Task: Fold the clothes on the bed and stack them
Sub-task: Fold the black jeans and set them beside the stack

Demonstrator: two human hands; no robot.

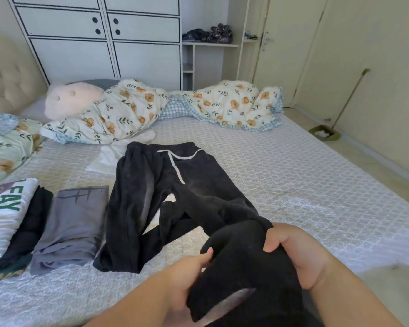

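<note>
Black sweatpants point(175, 185) with a white drawstring lie spread on the bed point(305, 185), waistband at the far end. One leg runs toward me and its end is bunched up between my hands. My left hand point(187, 274) grips that leg from the left, and my right hand point(298, 253) grips it from the right. The other leg lies flat on the left. Beside it sit a folded grey garment point(73, 225), a folded black one point(31, 230) and a folded white shirt point(3, 213) with green letters. A white garment point(109, 159) lies unfolded behind the waistband.
A floral quilt point(175, 107) and a pale plush pillow point(69, 100) lie bunched along the far side of the bed. White wardrobes point(104, 38) stand behind. The bed's right edge drops to the floor, where a dustpan and broom point(326, 133) lean by the wall.
</note>
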